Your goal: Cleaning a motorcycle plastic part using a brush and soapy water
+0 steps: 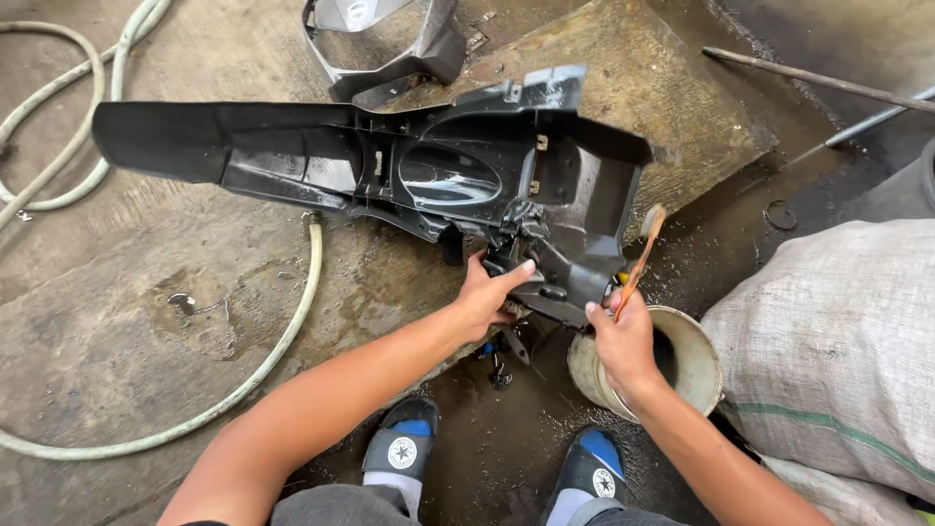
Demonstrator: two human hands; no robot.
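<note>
Right hand (621, 341) clenched on a brush (641, 255) over a bucket (693, 362), left hand (484, 294) outstretched, grasping a black plastic fender (429, 166)

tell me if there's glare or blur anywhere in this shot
Head view: soft, even daylight with faint shadows; wet glare streaks on the black plastic panel; the brush in the right hand is slightly motion-blurred; the left hand is sharp; the hose bows from wide-angle distortion.

Wet concrete floor (117, 321) — pale hose (292, 321), black fender (glossy) (390, 166), bucket (696, 365), sack (838, 341)
</note>
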